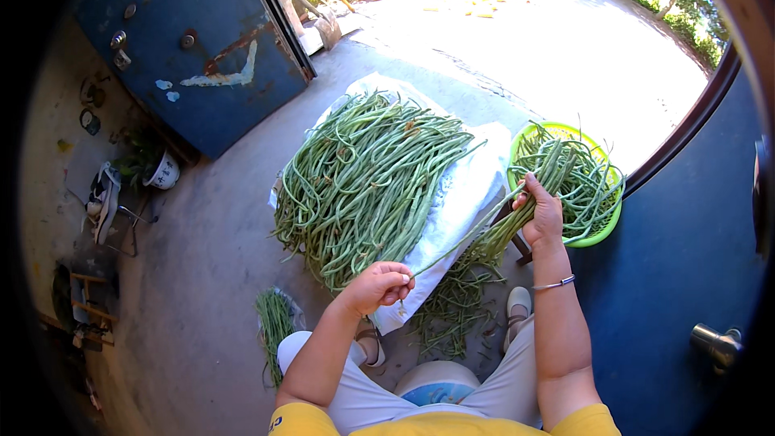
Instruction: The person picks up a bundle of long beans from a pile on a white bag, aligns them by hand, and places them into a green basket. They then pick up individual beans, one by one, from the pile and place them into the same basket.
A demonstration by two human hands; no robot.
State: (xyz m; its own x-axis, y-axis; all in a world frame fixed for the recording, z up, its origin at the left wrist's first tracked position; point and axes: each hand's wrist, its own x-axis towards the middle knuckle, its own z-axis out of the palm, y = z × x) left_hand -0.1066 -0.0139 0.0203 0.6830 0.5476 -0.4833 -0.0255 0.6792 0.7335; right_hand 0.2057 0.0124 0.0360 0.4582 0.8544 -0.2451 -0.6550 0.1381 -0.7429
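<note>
A big heap of long green beans (367,182) lies on a white sack (464,194) spread on the concrete floor in front of me. My right hand (542,214) grips a bunch of long beans (517,226) next to a lime-green basket (601,230) full of more beans. My left hand (383,284) pinches the end of one thin bean (452,246) that stretches up to the bunch in my right hand. A silver bangle sits on my right wrist.
A smaller bundle of beans (274,327) lies on the floor at my left knee, and scraps (452,307) lie between my feet. A blue metal door (202,40) stands open at the back left, another blue door (686,258) at my right. Clutter lines the left wall.
</note>
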